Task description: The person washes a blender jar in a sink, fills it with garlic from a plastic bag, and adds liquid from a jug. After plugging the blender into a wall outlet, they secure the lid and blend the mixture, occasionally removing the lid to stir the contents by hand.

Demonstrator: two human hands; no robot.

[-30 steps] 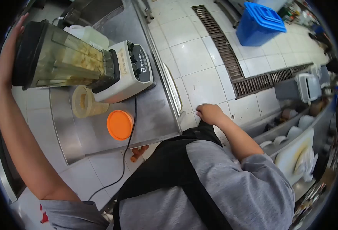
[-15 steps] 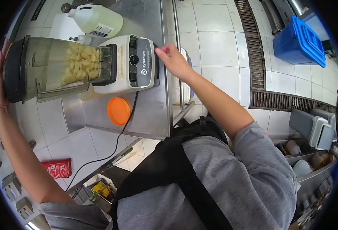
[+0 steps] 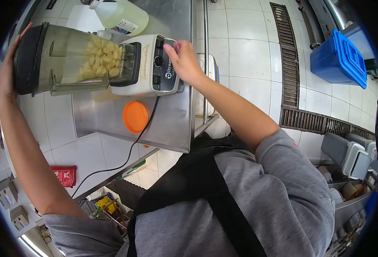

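Note:
A blender jar (image 3: 75, 58) with peeled, pale pieces, which look like garlic cloves, shows at the upper left, joined to its white base (image 3: 146, 64). My left hand (image 3: 9, 68) lies flat against the black lid (image 3: 28, 58), fingers stretched out. In front of the base's dark control panel (image 3: 165, 64) is my right hand (image 3: 184, 60), its thumb and bent fingers apart and nothing between them. Whether a fingertip touches the panel is unclear.
An orange lid (image 3: 135, 117) and a black cord (image 3: 131, 156) lie beside the base on the steel table (image 3: 171, 124). A large jug (image 3: 122, 17) stands behind it. A red packet (image 3: 65, 176) is at lower left, a blue bin (image 3: 337, 60) at right.
My right hand has moved from beyond the base's edge to in front of the control panel. The view has shifted slightly; my left hand is still on the lid.

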